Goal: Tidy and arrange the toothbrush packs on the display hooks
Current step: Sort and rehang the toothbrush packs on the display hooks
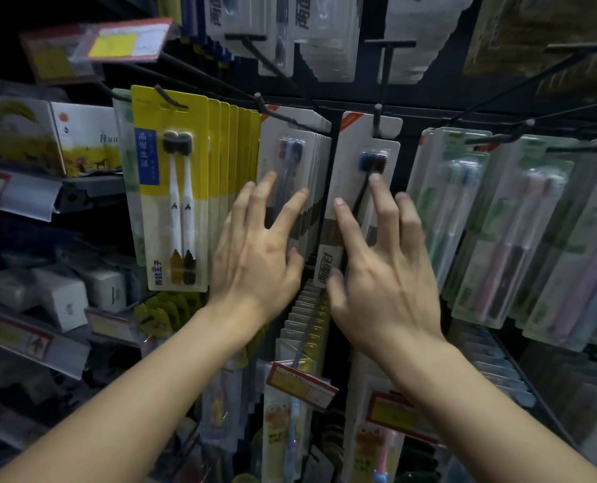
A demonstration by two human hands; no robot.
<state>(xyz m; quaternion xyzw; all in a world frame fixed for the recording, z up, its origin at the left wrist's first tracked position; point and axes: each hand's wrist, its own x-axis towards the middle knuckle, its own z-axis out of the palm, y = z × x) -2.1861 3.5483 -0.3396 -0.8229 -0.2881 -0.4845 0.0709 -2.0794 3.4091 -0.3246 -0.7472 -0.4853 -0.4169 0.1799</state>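
Left hand [255,252] on front of a pack stack [311,176] hung on a hook [276,111]; right hand [384,270] on single pack [366,190] just right, on next hook [378,120]. Another stack [171,190] hangs left, more packs [499,221] right. Shelf boxes [63,137] far left. Lower packs [290,423] hang beneath.

Upper packs [328,33] cut off by top edge; right green packs [520,231] blurred.
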